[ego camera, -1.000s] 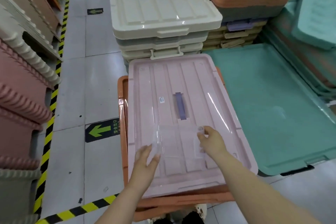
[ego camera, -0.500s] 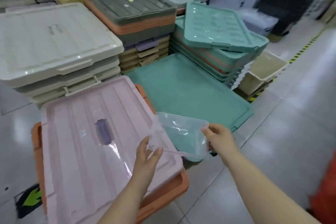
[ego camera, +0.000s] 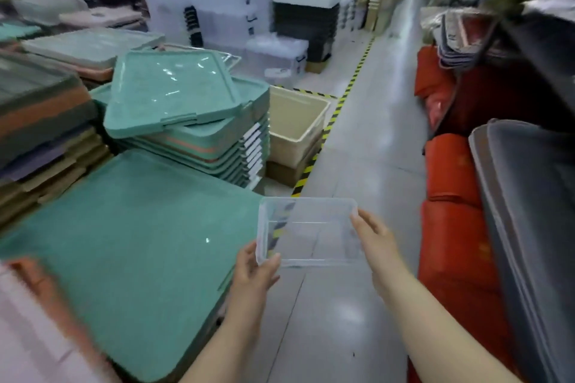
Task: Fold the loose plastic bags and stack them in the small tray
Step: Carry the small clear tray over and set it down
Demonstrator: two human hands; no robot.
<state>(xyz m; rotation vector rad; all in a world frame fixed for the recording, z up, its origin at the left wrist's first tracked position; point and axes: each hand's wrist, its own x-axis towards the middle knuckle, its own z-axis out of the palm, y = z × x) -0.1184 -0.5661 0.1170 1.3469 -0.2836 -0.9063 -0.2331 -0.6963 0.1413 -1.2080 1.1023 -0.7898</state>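
A small clear plastic tray [ego camera: 311, 232] hangs in the air over the grey aisle floor, held level between both hands. My left hand [ego camera: 253, 269] grips its near left corner, thumb over the rim. My right hand [ego camera: 375, 235] grips its right edge. The tray looks empty; through it I see the floor and hazard tape. No loose plastic bags are in view.
A large green lid [ego camera: 130, 246] lies low at the left, with a stack of green lids [ego camera: 183, 109] behind it and a beige tub [ego camera: 295, 124] beside that. Red bundles [ego camera: 451, 227] and grey mats [ego camera: 529, 211] line the right. The aisle floor [ego camera: 367, 134] runs ahead between them.
Both hands lifted the clear tray off the pink lid and carried it right, out over the aisle. My view swung right, away from the pink lid.
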